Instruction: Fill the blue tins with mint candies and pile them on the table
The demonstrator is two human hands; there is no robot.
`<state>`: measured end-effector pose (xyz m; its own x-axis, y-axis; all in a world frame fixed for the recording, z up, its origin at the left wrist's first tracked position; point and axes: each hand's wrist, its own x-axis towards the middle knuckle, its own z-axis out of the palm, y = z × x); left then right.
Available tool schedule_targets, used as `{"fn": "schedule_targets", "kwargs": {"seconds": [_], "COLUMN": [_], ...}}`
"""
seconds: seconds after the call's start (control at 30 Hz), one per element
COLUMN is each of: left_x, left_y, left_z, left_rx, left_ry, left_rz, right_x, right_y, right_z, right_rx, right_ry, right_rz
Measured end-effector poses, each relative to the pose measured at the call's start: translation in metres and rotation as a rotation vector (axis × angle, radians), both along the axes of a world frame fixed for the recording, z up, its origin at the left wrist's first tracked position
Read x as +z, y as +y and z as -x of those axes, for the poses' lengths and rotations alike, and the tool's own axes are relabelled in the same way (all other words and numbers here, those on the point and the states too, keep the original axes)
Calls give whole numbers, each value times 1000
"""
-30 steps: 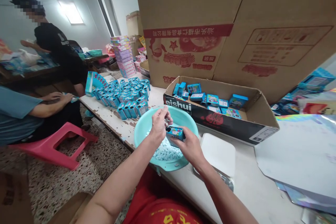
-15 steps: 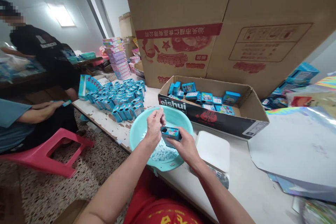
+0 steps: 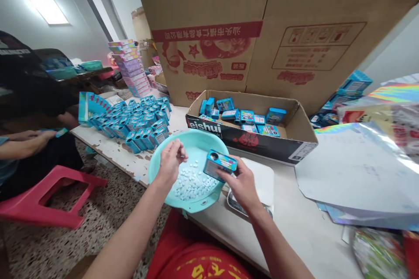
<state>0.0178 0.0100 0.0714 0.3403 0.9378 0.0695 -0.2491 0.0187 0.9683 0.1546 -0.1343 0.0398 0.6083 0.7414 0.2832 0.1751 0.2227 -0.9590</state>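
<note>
My right hand (image 3: 244, 183) grips a small blue printed box (image 3: 221, 165) by its right end. The box has a dark round opening in its top and hovers over the right side of a turquoise basin (image 3: 199, 140). My left hand (image 3: 173, 157) is above the left half of that basin, its fingers curled together; what they hold, if anything, is hidden. Pale blue candy pieces (image 3: 193, 185) lie across the basin's bottom. To the right, partly under my right hand, is a flat white device (image 3: 264, 174) that looks like a scale.
Many blue boxes (image 3: 131, 117) stand grouped on the table's left. Behind the basin, an open carton (image 3: 271, 148) contains several more. A large cardboard box (image 3: 209, 8) rises at the back. White sheets (image 3: 347, 174) lie right. A seated person's hands (image 3: 36, 141) and a red stool (image 3: 62, 183) are left.
My hands have drawn apart: the left has come off the box's opening to the left, and the right has moved the box away from it. The view has turned slightly right.
</note>
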Motion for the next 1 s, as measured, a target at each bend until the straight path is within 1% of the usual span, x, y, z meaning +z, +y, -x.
{"fn": "schedule_targets", "kwargs": {"seconds": [0.1, 0.17, 0.27, 0.37, 0.43, 0.5, 0.53, 0.6, 0.73, 0.87, 1.0], "left_x": [-23, -36, -46, -50, -52, -54, -54, -53, -48, -48, -50], "left_y": [-1, -3, -4, -4, -5, -7, -8, -10, -9, -2, 0], "left_z": [30, 44, 50, 43, 39, 37, 36, 36, 37, 39, 39], "left_rx": [-117, -180, -216, -226, -241, -258, -257, -237, -180, -187, -170], "left_ry": [426, 616, 720, 797, 842, 858, 851, 824, 754, 697, 649], "left_rz": [-57, -113, -260, -442, -551, -595, -580, -491, -277, -217, -169], "right_x": [-5, -17, -42, -64, -73, -78, -80, -82, -89, -97, -104], "right_y": [-29, -44, -54, -55, -56, -63, -68, -82, -117, -144, -157], "right_z": [-24, -42, -64, -76, -78, -79, -79, -79, -76, -70, -64], "right_rx": [-158, -270, -355, -366, -371, -401, -430, -519, -700, -800, -844], "right_ry": [9, 4, -20, -18, -23, -51, -60, -33, 55, 70, 99], "right_rz": [5, 60, 146, 208, 215, 180, 154, 123, 175, 226, 264]}}
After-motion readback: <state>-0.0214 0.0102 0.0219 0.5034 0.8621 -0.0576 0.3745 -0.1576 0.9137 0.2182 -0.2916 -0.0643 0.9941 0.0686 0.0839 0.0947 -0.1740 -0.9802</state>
